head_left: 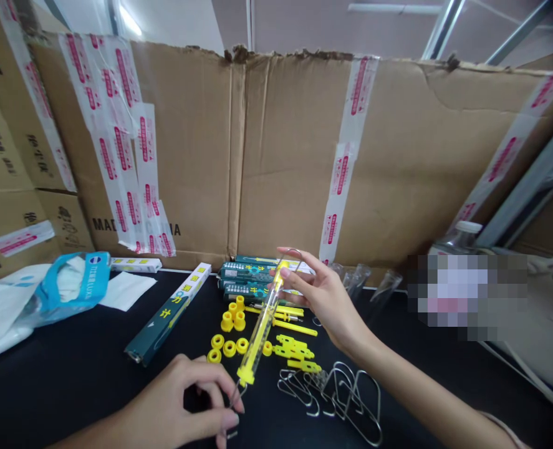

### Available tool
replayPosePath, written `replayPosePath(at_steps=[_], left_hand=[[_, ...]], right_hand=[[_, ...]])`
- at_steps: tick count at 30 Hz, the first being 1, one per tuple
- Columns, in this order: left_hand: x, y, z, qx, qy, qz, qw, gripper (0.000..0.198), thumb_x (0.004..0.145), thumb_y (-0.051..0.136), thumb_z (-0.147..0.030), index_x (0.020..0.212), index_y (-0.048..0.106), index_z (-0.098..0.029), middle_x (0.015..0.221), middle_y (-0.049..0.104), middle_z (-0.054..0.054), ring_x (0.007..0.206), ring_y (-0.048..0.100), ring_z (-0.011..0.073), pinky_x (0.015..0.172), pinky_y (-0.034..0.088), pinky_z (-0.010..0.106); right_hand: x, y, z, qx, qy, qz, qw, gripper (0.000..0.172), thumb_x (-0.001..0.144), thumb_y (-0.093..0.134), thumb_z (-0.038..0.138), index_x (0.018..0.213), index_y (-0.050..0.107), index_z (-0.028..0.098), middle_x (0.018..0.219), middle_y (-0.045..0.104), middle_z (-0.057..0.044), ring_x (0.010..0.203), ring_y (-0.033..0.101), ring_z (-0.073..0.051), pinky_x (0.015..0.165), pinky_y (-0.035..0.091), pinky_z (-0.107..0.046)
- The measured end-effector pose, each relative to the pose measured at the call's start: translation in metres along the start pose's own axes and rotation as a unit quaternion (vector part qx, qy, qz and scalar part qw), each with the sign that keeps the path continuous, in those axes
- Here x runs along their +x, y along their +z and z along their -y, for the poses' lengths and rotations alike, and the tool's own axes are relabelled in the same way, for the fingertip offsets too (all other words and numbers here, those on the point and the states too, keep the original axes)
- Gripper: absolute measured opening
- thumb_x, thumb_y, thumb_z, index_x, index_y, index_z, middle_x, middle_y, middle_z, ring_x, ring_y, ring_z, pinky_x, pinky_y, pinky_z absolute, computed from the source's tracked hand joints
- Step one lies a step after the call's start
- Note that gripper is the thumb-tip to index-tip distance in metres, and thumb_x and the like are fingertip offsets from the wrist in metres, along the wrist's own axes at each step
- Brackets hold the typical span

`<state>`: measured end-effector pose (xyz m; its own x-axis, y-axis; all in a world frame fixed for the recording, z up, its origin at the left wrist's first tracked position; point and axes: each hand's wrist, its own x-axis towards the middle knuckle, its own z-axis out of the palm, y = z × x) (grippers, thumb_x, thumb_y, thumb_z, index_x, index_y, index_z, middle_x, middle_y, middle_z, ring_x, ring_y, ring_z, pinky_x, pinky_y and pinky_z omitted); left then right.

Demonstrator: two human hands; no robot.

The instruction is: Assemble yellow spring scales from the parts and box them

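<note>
A spring scale with a clear tube and yellow end caps [260,330] slants between my two hands above the black table. My right hand [320,293] is closed around its upper end, where a wire loop [292,251] sticks up. With thumb and fingers, my left hand [196,399] pinches the metal hook [235,397] at the lower end. Behind the tube lie yellow collars [229,348] and taller yellow caps [227,321]. Flat yellow pieces [293,347] and a yellow rod [295,327] lie to its right. Several bent wire hooks [351,393] are heaped below my right forearm.
A long green box [168,315] lies at left, and more boxes [243,291] are stacked behind the parts. Clear tubes [383,290] rest at back right near a capped bottle [463,237]. A blue tissue pack [75,284] sits left. Cardboard walls [285,156] enclose the table.
</note>
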<state>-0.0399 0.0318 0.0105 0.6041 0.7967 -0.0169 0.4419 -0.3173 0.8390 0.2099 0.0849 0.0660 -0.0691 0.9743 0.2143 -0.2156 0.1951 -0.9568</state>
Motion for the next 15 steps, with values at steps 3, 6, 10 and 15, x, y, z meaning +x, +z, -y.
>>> replayPosePath(at_steps=[3,6,10,15], left_hand=[[0.001,0.0,0.0,-0.032,-0.007,0.001,0.999,0.028,0.094,0.061,-0.043,0.089,0.075,-0.019,0.06,0.079,0.0,0.066,0.076,0.0192,0.079,0.053,0.028],[0.003,0.001,0.002,-0.05,-0.014,0.007,0.999,0.036,0.095,0.056,-0.047,0.089,0.075,-0.016,0.059,0.077,0.001,0.054,0.074,0.0179,0.059,0.052,0.024],[0.002,0.002,0.002,-0.048,-0.015,0.005,0.999,0.035,0.093,0.06,-0.046,0.086,0.077,-0.017,0.053,0.073,0.0,0.05,0.07,0.0164,0.05,0.047,0.021],[0.0,0.006,-0.003,-0.052,-0.009,-0.003,0.999,0.029,0.092,0.064,-0.042,0.084,0.079,-0.018,0.049,0.069,-0.003,0.05,0.065,0.0139,0.058,0.05,0.022]], right_hand=[[-0.007,-0.005,-0.004,-0.014,-0.019,-0.011,1.0,0.034,0.075,0.084,0.042,0.105,0.077,0.027,0.088,0.075,-0.001,0.078,0.071,-0.019,0.081,0.062,-0.039],[-0.016,-0.008,-0.007,-0.02,-0.023,-0.017,0.999,0.029,0.076,0.083,0.044,0.1,0.079,0.027,0.096,0.076,-0.002,0.085,0.072,-0.021,0.089,0.06,-0.043],[-0.035,-0.007,-0.009,-0.015,-0.006,0.002,1.0,0.042,0.075,0.085,0.045,0.113,0.075,0.031,0.115,0.075,-0.005,0.104,0.072,-0.027,0.103,0.051,-0.05],[-0.055,-0.002,-0.002,0.013,0.004,-0.002,1.0,0.051,0.082,0.082,0.041,0.129,0.065,0.033,0.134,0.069,-0.007,0.116,0.07,-0.03,0.111,0.045,-0.054]])
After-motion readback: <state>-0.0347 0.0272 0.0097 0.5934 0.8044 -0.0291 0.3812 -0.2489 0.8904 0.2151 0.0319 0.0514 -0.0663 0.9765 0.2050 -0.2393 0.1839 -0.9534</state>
